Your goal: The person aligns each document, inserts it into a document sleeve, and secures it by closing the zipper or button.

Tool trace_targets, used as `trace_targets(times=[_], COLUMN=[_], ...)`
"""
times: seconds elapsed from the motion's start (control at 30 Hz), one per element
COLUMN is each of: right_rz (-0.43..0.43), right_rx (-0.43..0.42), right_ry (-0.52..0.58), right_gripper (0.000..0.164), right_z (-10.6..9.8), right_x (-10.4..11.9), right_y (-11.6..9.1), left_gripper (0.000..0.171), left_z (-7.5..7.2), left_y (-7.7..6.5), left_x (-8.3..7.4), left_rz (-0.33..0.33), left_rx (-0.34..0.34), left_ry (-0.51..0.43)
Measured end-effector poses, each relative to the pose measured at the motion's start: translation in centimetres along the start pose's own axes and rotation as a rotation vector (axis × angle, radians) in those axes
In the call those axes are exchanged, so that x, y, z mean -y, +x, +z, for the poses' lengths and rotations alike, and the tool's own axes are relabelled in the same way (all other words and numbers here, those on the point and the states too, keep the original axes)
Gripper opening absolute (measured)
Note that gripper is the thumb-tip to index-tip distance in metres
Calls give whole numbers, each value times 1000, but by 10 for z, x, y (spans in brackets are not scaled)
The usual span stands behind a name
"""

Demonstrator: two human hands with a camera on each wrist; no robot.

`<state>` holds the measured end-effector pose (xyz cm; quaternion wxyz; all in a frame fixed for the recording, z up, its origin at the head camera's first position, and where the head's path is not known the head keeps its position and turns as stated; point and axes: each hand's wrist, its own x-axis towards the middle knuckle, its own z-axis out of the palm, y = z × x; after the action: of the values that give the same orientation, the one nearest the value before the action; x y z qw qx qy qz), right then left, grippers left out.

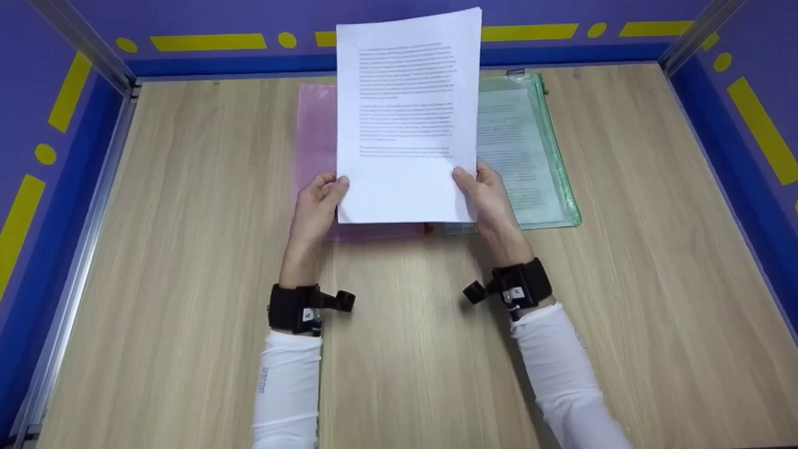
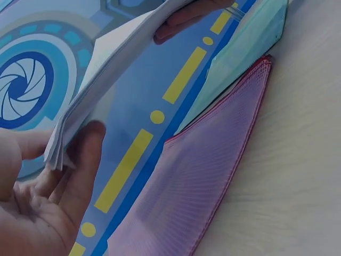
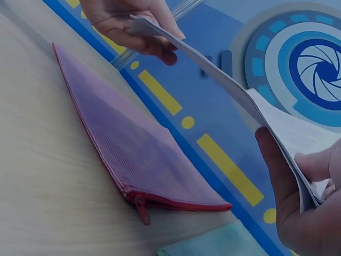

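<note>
A stack of printed paper sheets (image 1: 408, 125) is held up above the table, its text side towards the head camera. My left hand (image 1: 319, 206) pinches its lower left edge, thumb in front and fingers behind. On the lower right edge, my right hand (image 1: 489, 193) grips the same stack. Several layered sheet edges (image 2: 58, 141) show between thumb and fingers in the left wrist view. Beneath the papers lies a pink zip pouch (image 3: 133, 128) with a red zip edge, partly hidden in the head view. To its right is a green zip pouch (image 1: 548, 156) with printed paper inside.
The pouches lie on a wood-grain table (image 1: 187, 249) towards its back. Blue and purple panels (image 1: 212, 19) with yellow marks border the table at the back and both sides. A black camera strap (image 1: 293, 308) sits on each wrist.
</note>
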<state>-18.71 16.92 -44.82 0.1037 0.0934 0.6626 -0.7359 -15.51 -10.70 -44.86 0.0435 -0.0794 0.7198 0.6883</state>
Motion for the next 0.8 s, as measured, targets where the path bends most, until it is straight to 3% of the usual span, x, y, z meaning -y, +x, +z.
trace_targets(times=[0.13, 0.3, 0.57, 0.8], right_rz=[6, 2, 3, 52], right_rx=[53, 110, 80, 111], right_ry=[-20, -47, -118, -81], right_gripper=[40, 42, 46, 41], right_z=[-4, -10, -18, -21], right_x=[1, 4, 5, 1], right_y=[0, -1, 2, 4], left_gripper=[37, 40, 41, 39], left_z=[0, -1, 8, 12], left_y=[0, -2, -1, -2], left_x=[3, 7, 10, 11], left_rz=[-43, -21, 2, -7], left_rx=[88, 161, 185, 195], left_ry=[-76, -80, -38, -13])
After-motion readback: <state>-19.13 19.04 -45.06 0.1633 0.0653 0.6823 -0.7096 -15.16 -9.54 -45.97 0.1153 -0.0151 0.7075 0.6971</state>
